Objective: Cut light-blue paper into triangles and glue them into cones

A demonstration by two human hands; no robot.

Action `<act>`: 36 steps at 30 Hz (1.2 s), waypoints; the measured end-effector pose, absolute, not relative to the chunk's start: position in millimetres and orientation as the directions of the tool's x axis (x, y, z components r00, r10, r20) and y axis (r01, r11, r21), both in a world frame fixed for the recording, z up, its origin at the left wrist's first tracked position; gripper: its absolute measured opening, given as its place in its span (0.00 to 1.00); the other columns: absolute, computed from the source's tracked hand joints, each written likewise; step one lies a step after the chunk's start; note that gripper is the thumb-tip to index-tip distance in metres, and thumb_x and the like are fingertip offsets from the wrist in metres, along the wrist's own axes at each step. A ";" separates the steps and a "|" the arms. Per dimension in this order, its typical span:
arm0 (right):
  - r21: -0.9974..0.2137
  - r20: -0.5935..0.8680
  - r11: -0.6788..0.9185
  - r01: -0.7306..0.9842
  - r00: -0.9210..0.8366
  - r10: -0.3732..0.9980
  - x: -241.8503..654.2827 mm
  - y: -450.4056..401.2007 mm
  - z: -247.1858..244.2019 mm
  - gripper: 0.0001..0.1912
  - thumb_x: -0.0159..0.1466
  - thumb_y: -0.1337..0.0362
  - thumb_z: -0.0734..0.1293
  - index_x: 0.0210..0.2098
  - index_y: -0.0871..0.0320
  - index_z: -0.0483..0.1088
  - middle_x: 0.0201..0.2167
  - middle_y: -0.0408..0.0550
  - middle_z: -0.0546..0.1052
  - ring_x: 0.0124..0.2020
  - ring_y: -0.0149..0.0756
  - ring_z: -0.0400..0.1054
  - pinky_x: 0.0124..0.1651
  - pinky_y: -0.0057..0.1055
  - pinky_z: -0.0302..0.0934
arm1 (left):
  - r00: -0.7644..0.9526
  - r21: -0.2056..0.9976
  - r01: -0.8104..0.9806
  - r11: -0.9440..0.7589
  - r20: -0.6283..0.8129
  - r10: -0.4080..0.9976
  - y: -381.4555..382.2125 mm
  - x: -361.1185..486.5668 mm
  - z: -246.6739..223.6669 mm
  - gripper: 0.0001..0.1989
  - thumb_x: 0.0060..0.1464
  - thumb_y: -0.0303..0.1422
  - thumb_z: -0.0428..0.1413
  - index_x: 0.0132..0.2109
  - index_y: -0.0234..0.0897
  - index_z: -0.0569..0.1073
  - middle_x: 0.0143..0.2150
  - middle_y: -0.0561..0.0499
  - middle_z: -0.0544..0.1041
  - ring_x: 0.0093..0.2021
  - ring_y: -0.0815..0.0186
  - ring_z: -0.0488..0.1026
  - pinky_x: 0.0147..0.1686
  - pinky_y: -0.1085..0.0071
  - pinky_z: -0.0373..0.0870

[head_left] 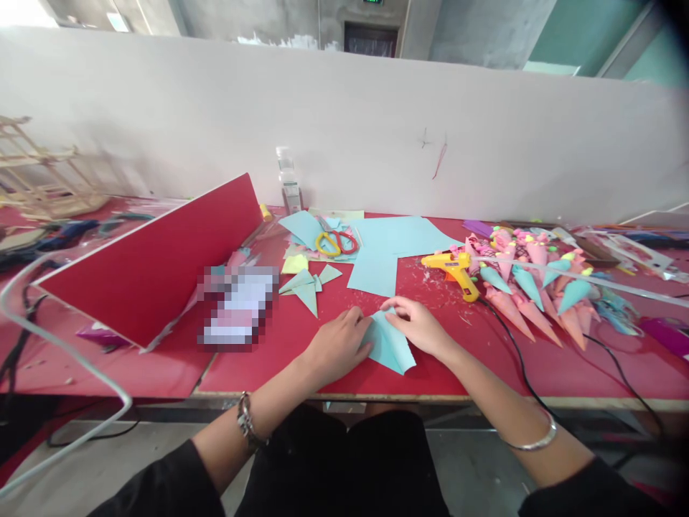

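A sheet of light blue paper (388, 345), partly folded with a raised crease, lies between my hands near the table's front edge. My left hand (340, 343) is closed on its left side, fingers curled over the paper. At the top corner, my right hand (413, 323) pinches the paper between thumb and fingers. Just beyond my left hand lie several folded pale green paper pieces (306, 293). Larger blue sheets (374, 269) are spread behind the paper I hold.
Scissors with yellow and red handles (338, 244) rest on paper scraps. A yellow glue gun (457, 273) with a black cord lies to the right, beside many pink and blue paper cones (530, 287). A red board (161, 266) leans at left near a blurred-out screen (240, 307). A bottle (291, 185) stands behind.
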State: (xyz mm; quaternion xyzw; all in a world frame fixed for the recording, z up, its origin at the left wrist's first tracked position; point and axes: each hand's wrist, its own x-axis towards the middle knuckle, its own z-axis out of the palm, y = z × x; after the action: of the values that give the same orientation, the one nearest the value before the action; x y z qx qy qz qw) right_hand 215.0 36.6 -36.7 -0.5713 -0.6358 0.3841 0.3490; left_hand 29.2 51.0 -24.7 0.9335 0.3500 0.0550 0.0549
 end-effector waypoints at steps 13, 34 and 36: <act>-0.468 0.201 0.145 0.872 -0.055 0.978 199.4 20.2 -41.4 0.13 0.62 0.66 0.55 0.46 0.56 0.62 0.17 0.38 0.68 0.24 0.33 0.65 0.46 0.39 0.49 | 0.735 0.002 0.676 -0.737 0.067 0.675 46.1 37.6 -25.5 0.19 0.57 0.33 0.43 0.55 0.32 0.59 0.44 0.44 0.64 0.43 0.59 0.66 0.30 0.69 0.70; -0.515 0.216 0.149 0.844 -0.040 0.976 208.2 11.9 -41.6 0.11 0.61 0.63 0.59 0.43 0.55 0.63 0.24 0.43 0.75 0.27 0.35 0.69 0.46 0.39 0.52 | 0.728 -0.052 0.686 -0.726 0.036 0.685 42.7 45.2 -20.9 0.18 0.56 0.29 0.44 0.53 0.30 0.62 0.44 0.43 0.67 0.38 0.60 0.69 0.29 0.67 0.69; -0.588 0.190 0.125 0.799 -0.014 0.982 208.1 8.4 -40.2 0.18 0.59 0.59 0.61 0.49 0.55 0.60 0.22 0.40 0.74 0.26 0.36 0.68 0.42 0.38 0.55 | 0.729 -0.052 0.685 -0.727 0.033 0.684 41.6 46.0 -21.2 0.16 0.57 0.29 0.43 0.52 0.31 0.63 0.43 0.44 0.67 0.37 0.60 0.69 0.29 0.67 0.69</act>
State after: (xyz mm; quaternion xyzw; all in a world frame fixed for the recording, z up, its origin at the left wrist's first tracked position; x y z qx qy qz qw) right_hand 208.1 8.4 -40.2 -0.6416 -0.6938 0.1601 0.2853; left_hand 46.0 41.6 -21.2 0.9292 0.3682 0.0058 -0.0303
